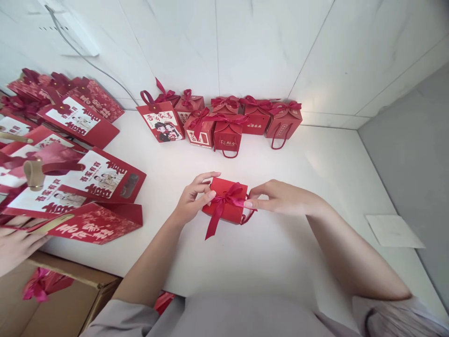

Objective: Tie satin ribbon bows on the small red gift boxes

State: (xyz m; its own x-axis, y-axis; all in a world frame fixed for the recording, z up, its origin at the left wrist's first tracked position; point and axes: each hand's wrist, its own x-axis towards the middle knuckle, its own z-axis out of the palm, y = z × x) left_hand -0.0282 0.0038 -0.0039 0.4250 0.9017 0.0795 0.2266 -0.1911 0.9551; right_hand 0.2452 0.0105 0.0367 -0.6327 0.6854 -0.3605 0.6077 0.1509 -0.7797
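Note:
A small red gift box [219, 185] sits on the white table in front of me, with a dark pink ribbon [214, 223] tied in a bow across its top. One ribbon tail hangs down over the near side. My left hand [193, 199] grips the box's left side, its thumb on top near the bow. At the right edge, my right hand [271, 197] pinches the right end of the ribbon between thumb and fingers. A twisted red cord handle [248, 217] shows below those fingers.
Along the wall stand several finished-looking red boxes [257, 120] with bows and a card-fronted bag [162, 122]. Many red bags [101, 175] crowd the left, where another person's hand [17, 248] rests. A cardboard carton [70, 299] is below; a white paper [393, 230] lies right.

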